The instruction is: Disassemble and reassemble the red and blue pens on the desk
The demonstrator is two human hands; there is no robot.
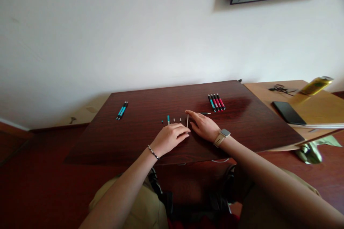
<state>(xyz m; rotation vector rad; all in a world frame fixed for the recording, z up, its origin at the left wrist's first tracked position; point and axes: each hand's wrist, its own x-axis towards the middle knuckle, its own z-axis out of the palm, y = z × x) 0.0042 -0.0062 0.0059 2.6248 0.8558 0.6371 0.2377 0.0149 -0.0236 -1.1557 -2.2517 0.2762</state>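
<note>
My left hand (170, 136) rests on the dark wooden table (134, 143), fingers curled and pinching the near end of a thin white pen refill (187, 121). My right hand (203, 126), with a watch on the wrist, lies beside it, index finger stretched out to the refill's far end. Small pen parts (172, 119), one of them teal, lie in a row just beyond my left hand. A dark pen piece (206, 113) lies by my right fingertips.
Two teal pens (122, 110) lie at the table's far left. Several red and teal pens (216, 102) lie at the far right. A lighter side table (317, 109) on the right carries a black phone (288, 112), a yellow bottle (316, 85) and a cable. A screen hangs on the wall.
</note>
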